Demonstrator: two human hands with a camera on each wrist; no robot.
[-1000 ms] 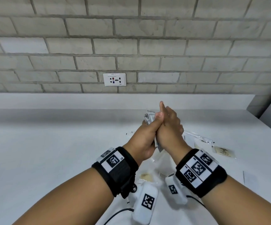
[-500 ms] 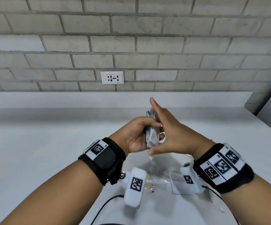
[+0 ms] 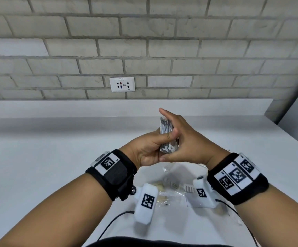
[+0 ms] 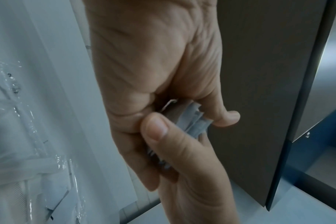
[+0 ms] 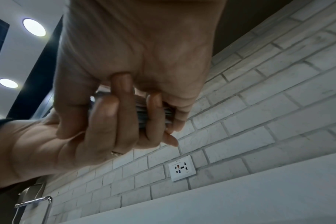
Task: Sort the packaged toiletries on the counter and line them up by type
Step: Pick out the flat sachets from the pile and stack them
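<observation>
White counter [image 3: 55, 166], packet stack [image 3: 166, 129] between both hands' fingers [image 3: 162, 138]

The plain white counter [image 3: 46, 166] bears crinkled clear plastic toiletry packets [image 3: 169, 189], lying near its front edge.

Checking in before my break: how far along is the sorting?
Early. Done: nothing lined up on the counter in view. In hand: a stack of sachets, held upright between the left hand and right hand. Left: clear packets lie loose under the wrists.
</observation>
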